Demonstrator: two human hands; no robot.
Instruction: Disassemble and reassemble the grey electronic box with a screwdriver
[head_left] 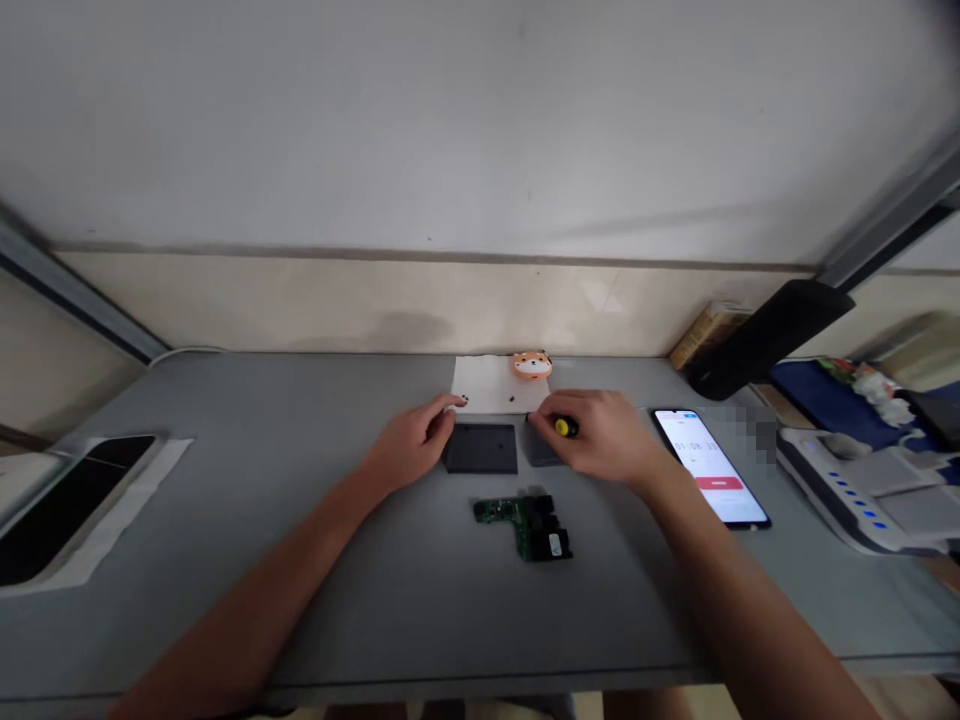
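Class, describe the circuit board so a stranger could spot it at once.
On the grey desk, find the flat dark plate beside the left hand. Nearer the person lies the circuit board: green, irregular in outline, with black parts and a small white label, unlike the rectangular plate.

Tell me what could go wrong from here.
The left hand is close to tiny dark pieces on white paper; a nudge might scatter them. The green circuit board lies uncovered, where a stray hand could knock it. The yellow-ended tool in the right hand could slip and scratch the dark part beneath.
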